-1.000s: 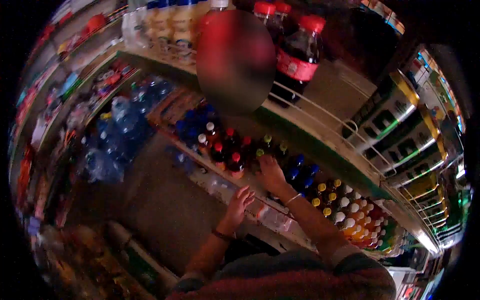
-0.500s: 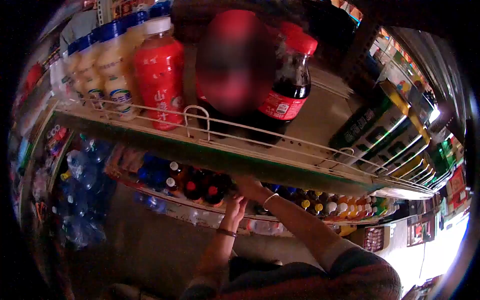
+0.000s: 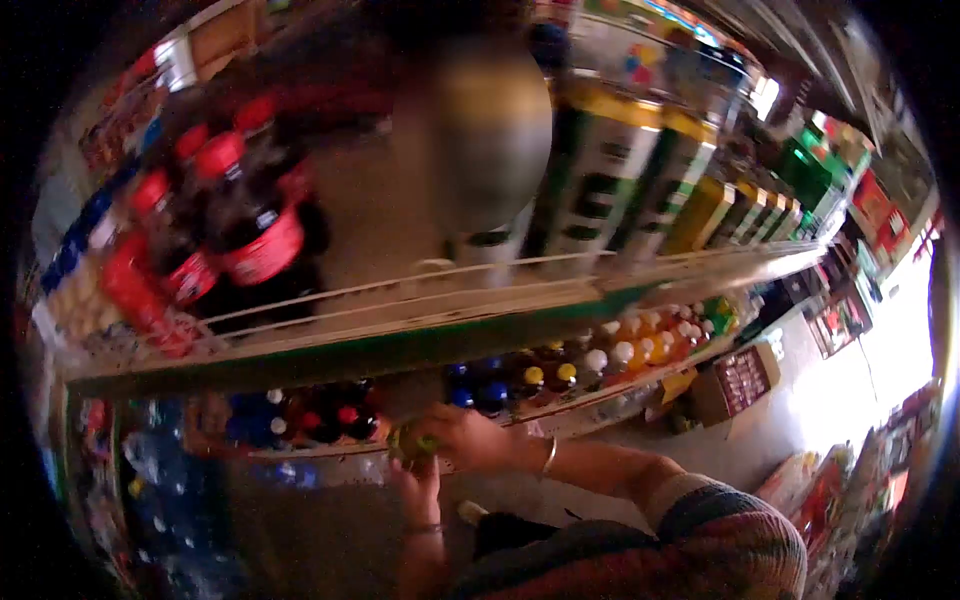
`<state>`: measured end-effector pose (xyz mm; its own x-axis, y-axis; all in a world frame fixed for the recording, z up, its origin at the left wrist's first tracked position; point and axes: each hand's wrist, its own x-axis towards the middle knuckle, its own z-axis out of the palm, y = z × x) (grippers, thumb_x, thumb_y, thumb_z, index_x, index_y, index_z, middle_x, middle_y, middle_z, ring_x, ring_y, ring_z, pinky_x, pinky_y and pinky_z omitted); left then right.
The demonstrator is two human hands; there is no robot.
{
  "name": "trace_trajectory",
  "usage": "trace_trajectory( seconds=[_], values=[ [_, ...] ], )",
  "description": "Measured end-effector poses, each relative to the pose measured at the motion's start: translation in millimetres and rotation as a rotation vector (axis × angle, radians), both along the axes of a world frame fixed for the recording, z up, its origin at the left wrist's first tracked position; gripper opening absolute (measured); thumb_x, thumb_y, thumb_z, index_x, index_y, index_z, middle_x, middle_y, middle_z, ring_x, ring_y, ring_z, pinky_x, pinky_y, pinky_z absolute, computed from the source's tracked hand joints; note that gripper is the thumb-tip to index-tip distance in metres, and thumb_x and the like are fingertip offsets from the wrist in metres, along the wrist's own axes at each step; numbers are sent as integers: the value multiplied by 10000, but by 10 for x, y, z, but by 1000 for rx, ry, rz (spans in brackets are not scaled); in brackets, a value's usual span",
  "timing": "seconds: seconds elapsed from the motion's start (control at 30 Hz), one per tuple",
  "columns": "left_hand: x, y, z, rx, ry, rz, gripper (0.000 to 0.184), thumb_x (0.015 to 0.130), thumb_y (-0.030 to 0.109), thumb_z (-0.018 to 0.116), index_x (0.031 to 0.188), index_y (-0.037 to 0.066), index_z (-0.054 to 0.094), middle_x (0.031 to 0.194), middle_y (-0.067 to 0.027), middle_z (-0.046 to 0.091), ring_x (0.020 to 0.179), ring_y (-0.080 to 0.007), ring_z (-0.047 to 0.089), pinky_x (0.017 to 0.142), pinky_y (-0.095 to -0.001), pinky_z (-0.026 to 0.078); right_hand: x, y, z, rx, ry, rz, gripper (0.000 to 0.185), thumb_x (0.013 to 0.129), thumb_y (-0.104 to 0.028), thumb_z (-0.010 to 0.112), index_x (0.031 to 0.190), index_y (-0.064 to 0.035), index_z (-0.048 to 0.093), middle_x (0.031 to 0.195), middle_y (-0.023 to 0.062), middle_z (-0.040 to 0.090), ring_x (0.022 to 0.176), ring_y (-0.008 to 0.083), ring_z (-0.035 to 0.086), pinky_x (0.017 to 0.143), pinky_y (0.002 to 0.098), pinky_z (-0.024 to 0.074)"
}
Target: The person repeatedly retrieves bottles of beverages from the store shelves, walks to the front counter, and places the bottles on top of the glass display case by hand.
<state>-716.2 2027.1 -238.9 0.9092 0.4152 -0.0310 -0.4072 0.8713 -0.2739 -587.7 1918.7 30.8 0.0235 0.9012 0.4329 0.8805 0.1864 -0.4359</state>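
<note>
A small bottle with a green-yellow top (image 3: 415,443) is held between my two hands in front of the lower shelf. My right hand (image 3: 468,438), with a pale band at the wrist, grips it from the right near its top. Beneath it my left hand (image 3: 414,484), with a dark band at the wrist, closes on its lower part. Red-capped dark bottles (image 3: 335,420) stand on the lower shelf to the left, and blue-capped bottles (image 3: 480,385) stand to the right. Motion blurs the bottle's outline.
The upper shelf edge (image 3: 380,345) with its wire rail juts out above my hands, bearing large cola bottles (image 3: 245,220) and tall green-and-white boxes (image 3: 600,180). Wrapped water bottles (image 3: 165,500) stand at lower left. A cardboard box (image 3: 735,385) sits on the floor at right.
The view has swung to the right. My right hand has come out from among the lower-shelf bottles with a green-topped bottle, and my left hand has closed on it too.
</note>
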Motion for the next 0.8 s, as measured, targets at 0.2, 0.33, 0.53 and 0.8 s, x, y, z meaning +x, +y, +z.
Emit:
trace_trajectory(
  seconds=[0.2,0.33,0.53,0.8],
  values=[
    [-247,-909,1092,206,540,-191,419,911,352,469,1198,54,537,1201,-109,570,1090,-254,547,913,-409,465,-166,-1574,297,38,304,-175,401,706,-120,689,1085,-85,564,976,123,521,853,321,560,718,395,499],
    [-25,-2079,1437,448,538,-420,445,914,389,444,1205,64,532,1206,-99,571,1081,-239,558,888,-392,484,-284,-2881,333,151,353,-389,397,735,-124,686,1111,-89,564,981,124,522,858,316,554,730,382,493],
    [482,-3875,1556,561,488,-919,465,913,413,409,1204,71,531,1185,-88,578,1037,-241,576,809,-379,521,-617,-4915,272,364,357,-945,458,747,-203,727,1150,-77,547,1072,126,518,972,309,522,832,378,456],
    [830,-5467,1966,513,319,-1405,550,892,501,483,1199,47,528,1097,-156,593,986,-305,582,820,-384,532,-790,-6342,197,731,706,-1164,757,713,-103,768,1339,-66,345,1250,81,475,1180,213,458,1010,345,373]
  ],
)
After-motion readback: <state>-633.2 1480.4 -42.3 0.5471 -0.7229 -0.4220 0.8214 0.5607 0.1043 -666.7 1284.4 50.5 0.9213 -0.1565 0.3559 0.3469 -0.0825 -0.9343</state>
